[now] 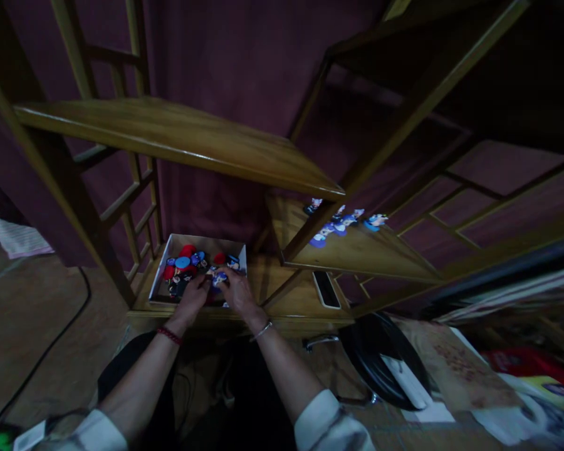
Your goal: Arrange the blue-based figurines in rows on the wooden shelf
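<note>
Over a white-rimmed cardboard box, my two hands meet around a small blue-and-purple figurine. The fingers of my right hand are closed on its right side. My left hand has its fingertips pinched together at the figurine's left edge; the exact grip is partly hidden. Inside the box lie several small toy figurines in red, blue and black, among them one with a round blue top. More blue-and-white figurines stand grouped on the shelf to the right, with another figurine a little apart.
The box rests on the lowest board of a wooden shelf unit. An upper shelf board juts out above my hands. A white-edged phone lies right of the box. A black stool seat and a black cable flank the unit.
</note>
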The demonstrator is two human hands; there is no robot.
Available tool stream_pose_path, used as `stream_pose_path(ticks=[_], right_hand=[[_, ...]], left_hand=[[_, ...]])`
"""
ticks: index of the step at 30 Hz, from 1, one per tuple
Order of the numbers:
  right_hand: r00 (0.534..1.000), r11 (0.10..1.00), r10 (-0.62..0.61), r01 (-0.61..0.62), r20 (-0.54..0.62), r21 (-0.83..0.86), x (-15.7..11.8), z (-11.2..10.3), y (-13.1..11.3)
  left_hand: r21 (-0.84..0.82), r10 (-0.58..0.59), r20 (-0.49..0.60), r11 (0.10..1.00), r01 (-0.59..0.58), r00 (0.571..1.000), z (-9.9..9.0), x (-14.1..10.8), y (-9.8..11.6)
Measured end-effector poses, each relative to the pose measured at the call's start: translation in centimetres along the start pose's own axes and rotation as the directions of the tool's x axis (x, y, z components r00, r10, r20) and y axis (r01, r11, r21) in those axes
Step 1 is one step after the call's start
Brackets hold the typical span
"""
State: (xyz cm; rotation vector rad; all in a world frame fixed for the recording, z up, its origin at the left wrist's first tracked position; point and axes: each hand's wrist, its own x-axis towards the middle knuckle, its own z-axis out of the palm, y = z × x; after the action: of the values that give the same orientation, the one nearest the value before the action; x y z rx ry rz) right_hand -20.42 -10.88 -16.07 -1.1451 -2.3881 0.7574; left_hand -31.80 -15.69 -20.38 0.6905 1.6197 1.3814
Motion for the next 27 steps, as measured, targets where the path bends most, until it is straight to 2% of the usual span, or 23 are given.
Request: stream_pose_path(ticks=[3, 5, 7, 14, 19, 23, 27], right_hand=[[0.999, 1.0, 0.028, -0.028, 0.032, -0.007, -0.7, -0.6, -1.0], [0.998, 0.999, 0.04, -0.04, 0.039, -0.008, -1.2, -0.9, -1.6], [0.999, 1.0, 0.028, -0.028, 0.033, 0.004, -1.7, -1.3, -2.2], [0.995, 0.996, -0.083, 0.084, 0.049, -0.02, -2.7, -2.1, -4.3], [0.988, 0.989, -0.147, 0.148, 0.039, -0.022, -3.8, -2.2, -4.9], [0.987, 0.987, -0.16, 0.159, 0.037, 0.007, -4.8, -3.3, -4.9], [0.986, 0.985, -0.167, 0.167, -0.005, 0.035, -6.4, -5.4, -4.6]], left_hand=[[-0.342, -0.118, 0.047, 0.931, 0.127, 0.992, 0.2, -1.4, 0.5], [-0.478, -0.148, 0.07, 0.863, 0.163, 0.987, 0.2, -2.6, 1.1], [-0.546, -0.165, 0.052, 0.821, 0.167, 0.985, 0.1, -3.7, 1.9], [-0.623, -0.165, -0.034, 0.775, 0.108, 0.986, -0.5, -7.3, 4.3], [-0.622, -0.203, -0.094, 0.777, 0.102, 0.975, -0.6, -9.7, 5.8], [-0.618, -0.222, -0.136, 0.78, 0.092, 0.965, 0.3, -11.0, 6.5], [-0.605, -0.185, -0.106, 0.792, 0.085, 0.977, 1.9, -12.4, 7.1]])
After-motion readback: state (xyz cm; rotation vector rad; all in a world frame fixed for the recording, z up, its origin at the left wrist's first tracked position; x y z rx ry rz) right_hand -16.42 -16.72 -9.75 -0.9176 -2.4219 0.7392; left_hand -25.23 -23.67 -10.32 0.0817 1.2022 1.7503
